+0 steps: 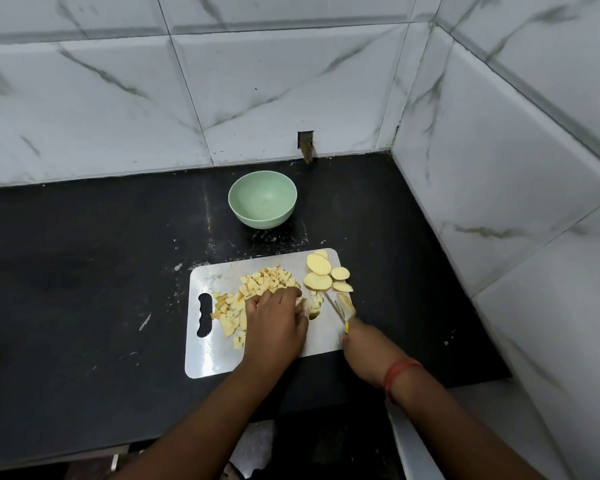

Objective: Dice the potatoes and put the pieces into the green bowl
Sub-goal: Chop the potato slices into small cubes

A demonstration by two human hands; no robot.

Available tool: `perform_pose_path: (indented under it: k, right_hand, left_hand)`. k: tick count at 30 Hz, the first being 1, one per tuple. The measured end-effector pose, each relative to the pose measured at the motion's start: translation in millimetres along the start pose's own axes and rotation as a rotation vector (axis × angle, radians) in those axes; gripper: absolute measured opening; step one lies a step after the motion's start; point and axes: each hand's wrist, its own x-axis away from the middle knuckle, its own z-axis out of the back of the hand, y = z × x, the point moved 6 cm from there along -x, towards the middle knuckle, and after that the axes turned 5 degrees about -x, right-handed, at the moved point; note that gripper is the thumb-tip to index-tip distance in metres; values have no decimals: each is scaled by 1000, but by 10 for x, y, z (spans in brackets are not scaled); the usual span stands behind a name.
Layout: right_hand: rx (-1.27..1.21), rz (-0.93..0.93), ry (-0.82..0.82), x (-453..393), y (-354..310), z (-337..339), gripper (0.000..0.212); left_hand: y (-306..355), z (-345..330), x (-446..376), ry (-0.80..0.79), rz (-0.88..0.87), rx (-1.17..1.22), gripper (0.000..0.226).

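A steel cutting board [208,355] lies on the black counter. Diced potato pieces [262,280] are heaped on its left and middle. Several round potato slices [317,265] lie at its far right corner. My left hand [274,323] lies palm down over the diced pile, its fingers curved over pieces beside the blade. My right hand [362,344] grips a yellow-handled knife [336,308], whose blade points toward the slices with potato strips beside it. The green bowl [262,199] stands empty behind the board.
Marble-tiled walls close off the counter at the back and on the right. A small dark cutout [305,145] sits in the back wall behind the bowl. Scraps and white specks dot the counter near the board. The counter's front edge runs below my forearms.
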Motion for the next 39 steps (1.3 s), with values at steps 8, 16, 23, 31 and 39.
perform_pose_path:
  k: [8,16,23,31,39]
  right_hand:
    - [130,43,36,16,-67,-52,29]
    - [-22,70,77,211,28,-149,18]
    - [64,158,3,307,-55,-358,16]
    - [10,118,50,246,-43,-239,7]
    - [-166,18,95,120,9,-33,19]
  left_hand:
    - [-207,169,-20,117,132,342,24]
    - [-173,204,-20,137,153,508,23]
    - [-201,175,-94,145,186,522,25]
    - [-184,197,-178,142,159,546,28]
    - [52,-58,-110,-19,1,414,19]
